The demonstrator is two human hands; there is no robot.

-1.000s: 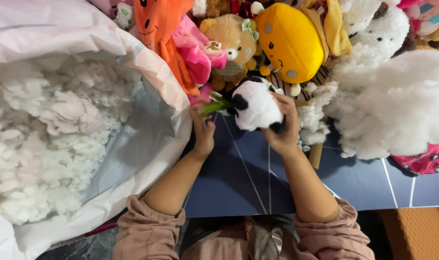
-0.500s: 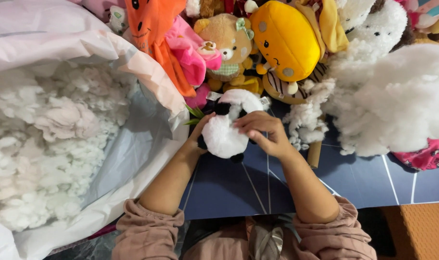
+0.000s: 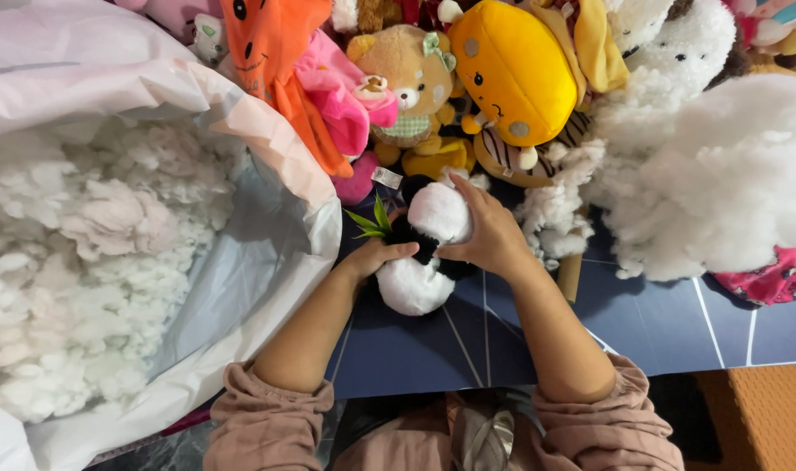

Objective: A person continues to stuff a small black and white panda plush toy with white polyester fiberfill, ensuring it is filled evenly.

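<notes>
Both hands, left (image 3: 373, 257) and right (image 3: 492, 237), clamped on a panda (image 3: 424, 253) over the mat (image 3: 468, 340), hemmed by stuffing bag (image 3: 267, 262), toys (image 3: 502, 70) and fluff (image 3: 720, 174).

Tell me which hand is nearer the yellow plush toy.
Right. The right hand grips the panda plush just below the yellow plush toy, with a striped toy between them. The left hand holds the panda's other side, lower and farther left.

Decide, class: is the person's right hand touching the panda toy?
Touching. The head view shows the right hand wrapped over the panda toy, fingers pressed against its white head.
</notes>
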